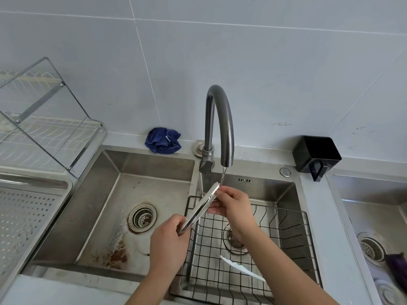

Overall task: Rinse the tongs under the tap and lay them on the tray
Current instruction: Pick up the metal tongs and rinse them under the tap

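Left to right:

- Perforated steel tray (33, 201) sits far left of both hands, past the left basin (105, 194), and is well apart from the tongs. I take it as the drop target. The left hand is the nearer one.
- Left hand (168, 241) has its fingers curled round the hinge end of the tongs (198, 211) in a firm wrap. That end is low and close to the body.
- The tongs' long axis runs diagonally from the left hand up and away to the right hand. The 2 arms look pressed together, toothed tips uppermost. They are held in the air over the divider between the basins, touching neither.
- Tap (229, 128) is running. Its thin stream (223, 176) lands right at the toothed tips, just beyond the right hand's fingers.
- Right hand (233, 203) pinches the tip end, thumb and fingers closed on the metal — it looks like rubbing under the water, though I can't tell how hard.
- Black wire basket (286, 227) sits below and to the right of the right hand, in the right basin.

Judgement: this is mid-rinse. For the lay-down, the right hand needs to let go and the left hand carries the tongs leftward. The axis already points away from the tray, so the hinge end leads — a small rotation should lay them flat.
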A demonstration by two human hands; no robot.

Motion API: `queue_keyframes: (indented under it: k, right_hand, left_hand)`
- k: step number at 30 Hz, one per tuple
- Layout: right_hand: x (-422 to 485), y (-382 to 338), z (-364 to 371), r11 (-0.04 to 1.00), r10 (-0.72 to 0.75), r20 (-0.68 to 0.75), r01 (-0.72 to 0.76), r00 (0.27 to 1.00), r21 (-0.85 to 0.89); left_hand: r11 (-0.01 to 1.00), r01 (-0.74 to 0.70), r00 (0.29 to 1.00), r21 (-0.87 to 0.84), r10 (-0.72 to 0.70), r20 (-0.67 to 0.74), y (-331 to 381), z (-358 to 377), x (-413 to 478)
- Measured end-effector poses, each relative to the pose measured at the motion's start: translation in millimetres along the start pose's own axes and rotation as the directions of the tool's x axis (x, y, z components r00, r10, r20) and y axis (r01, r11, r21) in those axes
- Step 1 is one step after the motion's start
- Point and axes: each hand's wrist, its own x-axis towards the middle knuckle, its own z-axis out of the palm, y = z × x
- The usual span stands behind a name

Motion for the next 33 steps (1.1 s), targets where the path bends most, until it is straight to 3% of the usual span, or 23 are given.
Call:
queue_keyframes:
  k: [5,11,16,20,23,28,33]
  right_hand:
    - [2.0,-0.4,-5.4,0.999,0.052,-0.058,-0.052,0.997,0.013]
    - [2.8,0.0,-2.1,0.994,0.094,0.052,-0.097,0.994,0.046]
    - [8.2,1.1,3.5,0.997,0.079,-0.079,-0.080,0.994,-0.006]
    - [14.4,2.4,3.3,0.994,0.101,-0.080,-0.098,0.992,0.041]
    - [14.2,4.5,3.6,0.995,0.087,-0.025,-0.086,0.996,0.059]
    - [13.2,3.8,13.4,0.989,0.115,-0.003,-0.114,0.993,-0.090]
    - [22.7,-2.9,2.9,0.984,0.043,-0.188,-0.074,0.981,-0.160]
  left_hand:
    - [0.994,0.090,0.994,-0.062,-0.086,0.065,-0.3,2.1,4.0]
    - [0.979,0.171,0.982,-0.108,-0.160,0.102,-2.9,-1.2,6.7]
    - [0.980,0.145,0.984,-0.133,-0.129,0.119,2.9,-2.1,5.3]
    - [0.878,0.280,0.942,-0.389,-0.172,0.288,1.4,-7.4,8.5]
    - [0.809,0.315,0.936,-0.496,-0.178,0.303,-0.9,-11.3,12.4]
    - [0.866,0.262,0.958,-0.426,-0.179,0.223,4.0,-6.0,14.7]
    - [0.953,0.133,0.988,-0.273,-0.106,0.112,6.3,-6.4,11.8]
